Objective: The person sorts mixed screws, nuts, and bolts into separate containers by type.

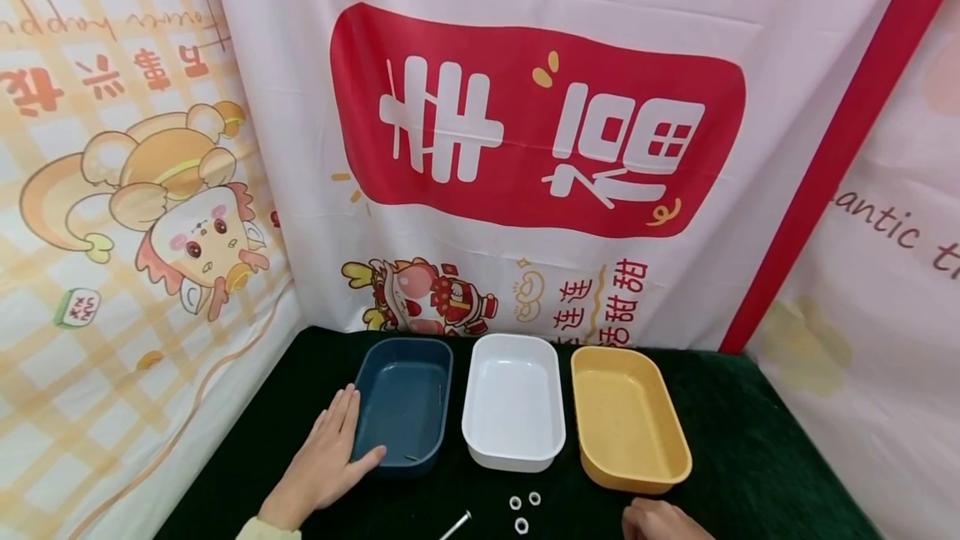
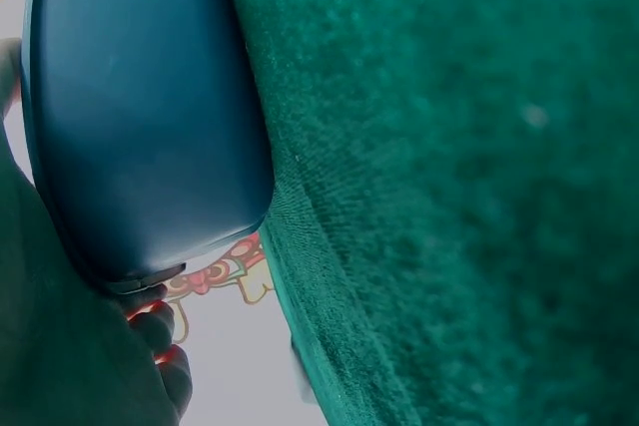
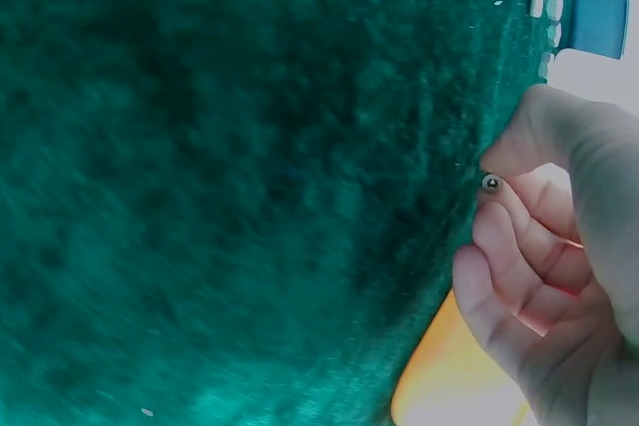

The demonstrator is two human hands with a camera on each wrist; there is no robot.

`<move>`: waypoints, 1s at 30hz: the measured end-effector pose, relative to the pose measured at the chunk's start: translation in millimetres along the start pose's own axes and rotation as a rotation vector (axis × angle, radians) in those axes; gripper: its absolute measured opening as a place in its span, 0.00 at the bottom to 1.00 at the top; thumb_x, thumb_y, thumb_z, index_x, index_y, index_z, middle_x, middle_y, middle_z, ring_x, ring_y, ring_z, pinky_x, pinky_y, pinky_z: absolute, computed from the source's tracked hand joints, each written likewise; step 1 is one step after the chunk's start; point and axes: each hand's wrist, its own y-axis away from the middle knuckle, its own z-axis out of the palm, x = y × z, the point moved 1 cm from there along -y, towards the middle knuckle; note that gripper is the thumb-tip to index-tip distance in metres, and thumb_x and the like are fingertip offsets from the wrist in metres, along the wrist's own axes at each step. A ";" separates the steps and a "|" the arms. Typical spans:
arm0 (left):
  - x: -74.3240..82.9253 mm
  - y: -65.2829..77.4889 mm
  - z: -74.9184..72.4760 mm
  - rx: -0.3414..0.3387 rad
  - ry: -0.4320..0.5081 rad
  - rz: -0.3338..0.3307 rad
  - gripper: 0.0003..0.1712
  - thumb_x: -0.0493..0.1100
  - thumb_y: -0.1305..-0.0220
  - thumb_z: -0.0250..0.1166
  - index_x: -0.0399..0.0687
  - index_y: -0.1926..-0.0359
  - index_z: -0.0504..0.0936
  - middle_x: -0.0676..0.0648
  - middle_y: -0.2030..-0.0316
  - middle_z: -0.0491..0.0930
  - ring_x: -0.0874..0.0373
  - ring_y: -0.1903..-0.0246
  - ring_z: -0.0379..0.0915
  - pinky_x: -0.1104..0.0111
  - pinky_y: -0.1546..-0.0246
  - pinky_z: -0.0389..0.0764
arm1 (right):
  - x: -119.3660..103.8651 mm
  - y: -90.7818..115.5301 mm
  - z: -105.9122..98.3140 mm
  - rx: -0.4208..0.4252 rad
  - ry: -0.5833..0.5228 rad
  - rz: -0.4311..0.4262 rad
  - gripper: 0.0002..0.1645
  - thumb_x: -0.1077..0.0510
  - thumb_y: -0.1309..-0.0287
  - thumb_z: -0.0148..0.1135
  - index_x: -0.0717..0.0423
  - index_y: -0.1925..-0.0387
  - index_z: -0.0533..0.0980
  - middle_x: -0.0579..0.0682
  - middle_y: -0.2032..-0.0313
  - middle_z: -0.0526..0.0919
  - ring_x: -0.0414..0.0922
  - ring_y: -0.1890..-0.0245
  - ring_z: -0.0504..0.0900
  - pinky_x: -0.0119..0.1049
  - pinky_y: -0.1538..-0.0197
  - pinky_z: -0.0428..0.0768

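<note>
One screw in the right hand (between thumb and forefinger)

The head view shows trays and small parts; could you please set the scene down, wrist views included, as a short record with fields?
Surface: dark green cloth
Trays, left to right: blue tray, white tray, yellow tray
In blue tray: thin small pieces
Left hand: touching the blue tray's left side
Right hand: by the yellow tray's near end, pinching a small metal piece, exact type unclear
Loose on cloth: three small white rings; pale bolt, cut off by the head view's lower edge
</note>
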 end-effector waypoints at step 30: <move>4.1 3.7 -4.1 -0.006 0.003 -0.010 0.65 0.79 0.31 0.55 0.36 0.16 0.46 0.34 0.15 0.40 0.32 0.16 0.38 0.34 0.19 0.47 | -54.6 -11.0 -38.0 0.022 0.095 -0.310 0.08 0.59 0.37 0.71 0.40 0.61 0.85 0.32 0.72 0.79 0.28 0.73 0.75 0.23 0.64 0.80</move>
